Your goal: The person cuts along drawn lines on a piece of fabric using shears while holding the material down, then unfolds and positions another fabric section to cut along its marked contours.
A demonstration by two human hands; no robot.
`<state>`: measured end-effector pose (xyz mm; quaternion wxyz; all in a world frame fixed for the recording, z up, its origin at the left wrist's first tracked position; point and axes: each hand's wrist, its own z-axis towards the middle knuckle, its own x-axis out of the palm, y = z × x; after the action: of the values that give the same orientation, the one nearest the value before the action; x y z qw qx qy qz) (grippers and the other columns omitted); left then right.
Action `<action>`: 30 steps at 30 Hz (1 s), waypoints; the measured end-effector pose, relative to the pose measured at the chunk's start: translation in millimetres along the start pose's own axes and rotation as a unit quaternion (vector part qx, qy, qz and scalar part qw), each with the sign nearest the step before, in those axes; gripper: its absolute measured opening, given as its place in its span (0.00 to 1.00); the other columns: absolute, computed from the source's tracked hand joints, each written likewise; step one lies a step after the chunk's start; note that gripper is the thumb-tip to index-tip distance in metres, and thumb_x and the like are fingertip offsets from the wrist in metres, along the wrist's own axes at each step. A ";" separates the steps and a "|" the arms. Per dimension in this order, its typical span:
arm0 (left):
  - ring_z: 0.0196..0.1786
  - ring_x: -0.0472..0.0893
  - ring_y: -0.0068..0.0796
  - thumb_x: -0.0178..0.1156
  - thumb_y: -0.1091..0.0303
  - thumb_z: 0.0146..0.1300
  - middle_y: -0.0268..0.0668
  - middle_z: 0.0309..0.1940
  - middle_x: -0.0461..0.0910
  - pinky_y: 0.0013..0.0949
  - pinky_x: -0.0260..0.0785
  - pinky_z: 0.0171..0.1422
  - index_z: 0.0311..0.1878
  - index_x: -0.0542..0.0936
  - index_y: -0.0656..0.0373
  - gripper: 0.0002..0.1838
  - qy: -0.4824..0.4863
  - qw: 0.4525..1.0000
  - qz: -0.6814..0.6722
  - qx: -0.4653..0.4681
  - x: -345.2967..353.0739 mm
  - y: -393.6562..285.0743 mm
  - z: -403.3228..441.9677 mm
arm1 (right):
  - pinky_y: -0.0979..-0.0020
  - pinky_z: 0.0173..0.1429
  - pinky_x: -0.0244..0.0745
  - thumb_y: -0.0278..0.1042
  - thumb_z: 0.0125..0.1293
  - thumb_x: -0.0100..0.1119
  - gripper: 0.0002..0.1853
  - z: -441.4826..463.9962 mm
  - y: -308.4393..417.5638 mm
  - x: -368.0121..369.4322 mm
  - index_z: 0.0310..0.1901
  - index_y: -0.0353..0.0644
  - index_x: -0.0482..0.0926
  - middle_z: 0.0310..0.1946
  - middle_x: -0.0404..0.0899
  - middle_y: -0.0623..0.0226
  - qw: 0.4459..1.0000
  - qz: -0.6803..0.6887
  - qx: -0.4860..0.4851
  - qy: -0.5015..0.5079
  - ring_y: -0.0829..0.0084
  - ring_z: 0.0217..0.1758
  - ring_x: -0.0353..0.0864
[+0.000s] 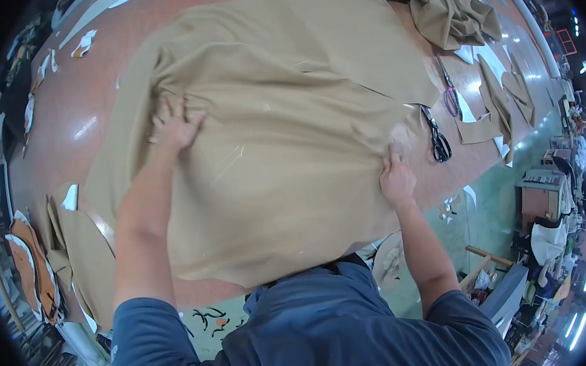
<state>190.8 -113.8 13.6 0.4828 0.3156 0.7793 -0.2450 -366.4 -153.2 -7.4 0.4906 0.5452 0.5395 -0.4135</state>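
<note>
Reddish tabletop point(50, 154) bears a tan sheet point(279, 177), long axis roughly crosswise.

You are seeing edges that are curving and corners that are falling black. Lights point(580, 330) are glaring at far right; reflections point(86, 127) are whitening the table point(102, 77) in spots.

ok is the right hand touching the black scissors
Apart: the head view shows a strip of table between the right hand and the black scissors.
</note>
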 end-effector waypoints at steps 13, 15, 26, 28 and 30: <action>0.89 0.48 0.63 0.56 0.43 0.75 0.41 0.91 0.48 0.92 0.41 0.78 0.88 0.57 0.35 0.41 -0.173 0.965 0.112 -0.160 -50.7 114.7 198.3 | 0.55 0.46 0.82 0.39 0.70 0.72 0.25 139.8 139.3 -9.7 0.65 0.36 0.82 0.47 0.86 0.55 0.952 0.215 -0.188 -0.114 0.54 0.43 0.87; 0.90 0.51 0.58 0.56 0.45 0.76 0.44 0.89 0.54 0.90 0.42 0.79 0.87 0.61 0.44 0.40 -0.215 0.957 0.126 -0.152 -38.3 112.9 198.2 | 0.56 0.46 0.82 0.41 0.70 0.73 0.25 132.2 160.7 -16.8 0.63 0.36 0.83 0.46 0.86 0.56 0.967 0.247 -0.059 0.004 0.57 0.40 0.87; 0.91 0.40 0.67 0.57 0.42 0.76 0.51 0.91 0.45 0.87 0.32 0.82 0.89 0.59 0.46 0.43 -0.093 0.992 0.024 0.082 113.5 85.1 -198.0 | 0.51 0.48 0.83 0.42 0.69 0.72 0.21 96.6 145.5 -19.4 0.60 0.43 0.85 0.30 0.87 0.60 0.979 0.113 -0.157 0.064 0.51 0.38 0.89; 0.91 0.41 0.66 0.58 0.39 0.74 0.50 0.91 0.44 0.87 0.33 0.83 0.89 0.59 0.42 0.44 -0.076 0.994 0.037 0.068 122.6 117.3 -225.1 | 0.50 0.53 0.84 0.42 0.68 0.71 0.23 76.2 143.6 -34.6 0.61 0.44 0.84 0.36 0.89 0.57 0.964 0.099 -0.191 0.153 0.50 0.41 0.90; 0.91 0.40 0.65 0.58 0.34 0.73 0.48 0.92 0.42 0.86 0.34 0.84 0.89 0.59 0.39 0.46 -0.074 0.993 0.050 0.075 128.6 153.0 -238.1 | 0.52 0.57 0.84 0.41 0.68 0.71 0.24 71.7 140.1 -28.2 0.64 0.44 0.83 0.43 0.90 0.55 0.953 0.113 -0.265 0.091 0.51 0.46 0.89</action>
<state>116.8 186.7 -16.3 0.5255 0.3705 0.7042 -0.3012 -223.7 -219.8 20.0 0.6100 0.4879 0.6070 -0.1462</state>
